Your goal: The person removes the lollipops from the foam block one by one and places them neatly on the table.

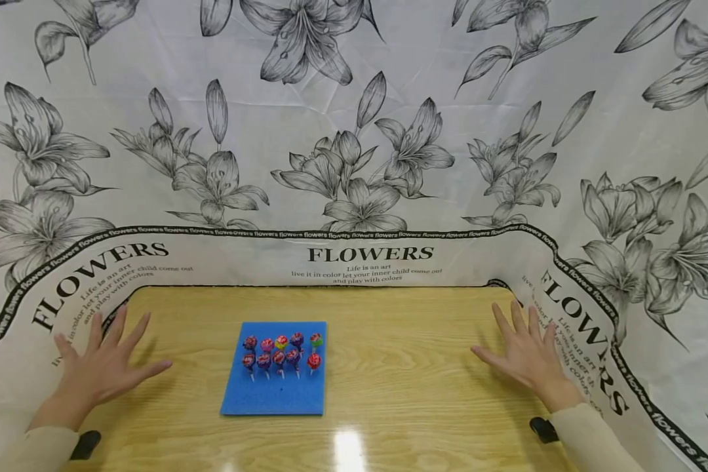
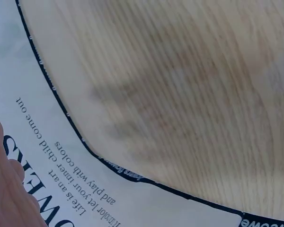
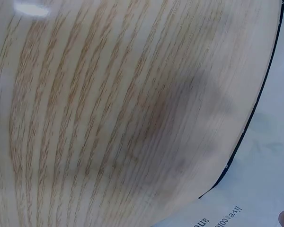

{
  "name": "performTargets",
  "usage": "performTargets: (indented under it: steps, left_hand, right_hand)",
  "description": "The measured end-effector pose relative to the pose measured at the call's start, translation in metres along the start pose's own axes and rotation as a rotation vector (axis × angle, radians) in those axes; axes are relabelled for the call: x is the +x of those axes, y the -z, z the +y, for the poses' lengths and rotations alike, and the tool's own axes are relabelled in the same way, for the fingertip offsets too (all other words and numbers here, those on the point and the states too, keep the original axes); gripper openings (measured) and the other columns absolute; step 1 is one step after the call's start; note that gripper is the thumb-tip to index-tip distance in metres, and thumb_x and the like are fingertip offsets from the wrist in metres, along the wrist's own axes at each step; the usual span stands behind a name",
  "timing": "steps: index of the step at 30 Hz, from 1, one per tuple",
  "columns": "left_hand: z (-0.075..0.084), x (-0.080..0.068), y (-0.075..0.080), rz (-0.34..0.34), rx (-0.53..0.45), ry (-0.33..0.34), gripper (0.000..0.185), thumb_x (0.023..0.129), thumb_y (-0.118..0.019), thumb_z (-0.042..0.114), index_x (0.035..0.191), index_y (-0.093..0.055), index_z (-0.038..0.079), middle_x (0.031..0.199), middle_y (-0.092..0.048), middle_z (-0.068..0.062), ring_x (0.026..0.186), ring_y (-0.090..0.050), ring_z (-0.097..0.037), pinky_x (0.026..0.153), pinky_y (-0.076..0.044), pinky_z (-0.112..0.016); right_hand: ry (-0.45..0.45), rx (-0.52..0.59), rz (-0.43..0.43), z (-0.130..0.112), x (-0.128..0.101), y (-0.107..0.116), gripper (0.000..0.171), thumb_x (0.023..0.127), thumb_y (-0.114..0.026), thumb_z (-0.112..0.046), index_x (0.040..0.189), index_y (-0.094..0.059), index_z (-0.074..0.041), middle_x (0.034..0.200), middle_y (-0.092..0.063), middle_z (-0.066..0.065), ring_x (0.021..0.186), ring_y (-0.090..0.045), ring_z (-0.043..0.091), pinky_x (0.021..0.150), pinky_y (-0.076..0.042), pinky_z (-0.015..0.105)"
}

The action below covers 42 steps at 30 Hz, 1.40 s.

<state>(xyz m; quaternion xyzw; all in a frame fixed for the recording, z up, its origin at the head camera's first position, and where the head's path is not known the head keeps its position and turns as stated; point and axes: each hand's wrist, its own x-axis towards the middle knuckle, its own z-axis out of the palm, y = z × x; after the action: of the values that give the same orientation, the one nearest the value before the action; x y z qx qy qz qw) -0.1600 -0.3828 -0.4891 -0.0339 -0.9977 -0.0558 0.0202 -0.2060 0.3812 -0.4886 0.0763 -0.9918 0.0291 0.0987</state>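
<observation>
Several wrapped lollipops (image 1: 279, 358) stand in two rows on a blue foam board (image 1: 271, 396), left of the table's middle in the head view. Their white sticks point down into the board, and the wrappers are mostly dark purple and red, with a yellow and a green one in the back row. To the left of the board, my left hand (image 1: 103, 367) is held with its fingers spread and straight. Far to the right, my right hand (image 1: 525, 351) also has spread fingers. Neither hand touches anything. Only part of the left hand (image 2: 12, 189) shows in its wrist view.
A wooden table (image 1: 413, 354) lies below, with a bright light reflection near its front. White cloth (image 1: 372, 262) printed with flowers and lettering borders its back and both sides. Dark wrist devices (image 1: 544, 429) show beside both sleeves.
</observation>
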Motion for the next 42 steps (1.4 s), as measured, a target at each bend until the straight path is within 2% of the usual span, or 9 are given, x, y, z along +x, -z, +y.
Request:
performTargets:
  steps: [3, 6, 10, 16, 20, 28, 35, 39, 42]
  left_hand:
    - [0.004, 0.002, 0.002, 0.002, -0.023, 0.001, 0.107, 0.09, -0.053, 0.078, 0.166, 0.005, 0.03, 0.169, 0.012, -0.026, 0.146, 0.024, -0.06, 0.089, 0.027, -0.086]
    - [0.012, 0.003, 0.002, 0.001, -0.09, -0.006, 0.107, 0.092, -0.055, 0.075, 0.166, 0.006, 0.028, 0.168, 0.018, -0.023, 0.145, 0.025, -0.061, 0.088, 0.026, -0.087]
    - [0.023, 0.004, -0.002, -0.017, -0.175, -0.008, 0.107, 0.094, -0.055, 0.071, 0.166, 0.009, 0.025, 0.167, 0.024, -0.02, 0.144, 0.022, -0.063, 0.089, 0.016, -0.092]
    - [0.04, 0.002, -0.011, -0.041, -0.27, -0.004, 0.107, 0.095, -0.057, 0.067, 0.166, 0.009, 0.022, 0.168, 0.016, -0.027, 0.144, 0.007, -0.07, 0.092, -0.001, -0.094]
    - [0.05, -0.002, -0.015, -0.056, -0.339, -0.014, 0.107, 0.095, -0.06, 0.062, 0.166, 0.009, 0.019, 0.167, 0.009, -0.032, 0.141, -0.003, -0.074, 0.09, -0.008, -0.095]
    - [0.064, -0.016, -0.018, -0.026, -0.514, -0.037, 0.108, 0.095, -0.068, 0.051, 0.166, 0.007, 0.02, 0.169, 0.006, -0.03, 0.145, -0.001, -0.069, 0.093, -0.009, -0.092]
    - [0.073, -0.024, -0.023, -0.017, -0.641, 0.017, 0.104, 0.096, -0.07, 0.045, 0.167, 0.002, 0.022, 0.169, 0.005, -0.03, 0.144, -0.014, -0.069, 0.098, -0.022, -0.086]
    - [0.08, -0.024, -0.024, -0.058, -0.721, 0.046, 0.103, 0.098, -0.069, 0.043, 0.167, 0.005, 0.024, 0.169, 0.0, -0.03, 0.146, -0.016, -0.066, 0.103, -0.027, -0.081]
    - [0.087, -0.026, -0.027, -0.102, -0.778, 0.079, 0.101, 0.099, -0.067, 0.042, 0.166, 0.006, 0.026, 0.168, -0.007, -0.032, 0.147, -0.021, -0.061, 0.104, -0.041, -0.07]
  right_hand:
    - [0.001, -0.002, 0.0, -0.002, 0.001, 0.0, 0.106, 0.091, -0.055, -0.075, 0.167, -0.01, -0.016, 0.169, -0.003, 0.029, 0.15, 0.001, 0.062, 0.107, 0.0, 0.086]
    - [0.003, 0.003, -0.003, -0.005, 0.005, 0.002, 0.106, 0.091, -0.055, -0.074, 0.167, -0.01, -0.016, 0.169, 0.0, 0.028, 0.15, 0.0, 0.062, 0.107, -0.002, 0.086]
    - [0.006, 0.036, -0.022, -0.012, 0.009, 0.005, 0.107, 0.091, -0.056, -0.074, 0.167, -0.008, -0.018, 0.169, 0.002, 0.028, 0.15, 0.0, 0.063, 0.107, -0.002, 0.086]
    - [0.001, 0.061, -0.037, -0.02, 0.009, 0.011, 0.108, 0.091, -0.056, -0.074, 0.167, -0.007, -0.016, 0.169, 0.002, 0.031, 0.15, 0.002, 0.062, 0.109, -0.001, 0.084]
    - [0.021, 0.075, -0.016, -0.025, 0.008, 0.01, 0.108, 0.09, -0.058, -0.073, 0.167, -0.011, -0.015, 0.169, 0.001, 0.031, 0.15, 0.0, 0.063, 0.108, 0.001, 0.085]
    - [0.038, 0.12, 0.011, -0.037, 0.006, 0.001, 0.108, 0.09, -0.06, -0.071, 0.167, -0.012, -0.012, 0.169, 0.002, 0.031, 0.152, 0.005, 0.059, 0.109, 0.003, 0.084]
    - [0.044, 0.153, -0.001, -0.051, 0.004, -0.004, 0.109, 0.09, -0.061, -0.07, 0.166, -0.014, -0.008, 0.168, 0.002, 0.031, 0.151, -0.002, 0.061, 0.109, -0.002, 0.084]
    - [0.056, 0.157, 0.0, -0.058, 0.005, -0.003, 0.108, 0.09, -0.062, -0.069, 0.166, -0.016, -0.007, 0.168, -0.001, 0.032, 0.151, -0.003, 0.061, 0.11, -0.002, 0.083]
    - [0.075, 0.161, 0.007, -0.064, 0.006, -0.001, 0.106, 0.09, -0.063, -0.067, 0.165, -0.019, -0.006, 0.168, -0.003, 0.033, 0.151, -0.005, 0.062, 0.11, -0.003, 0.083]
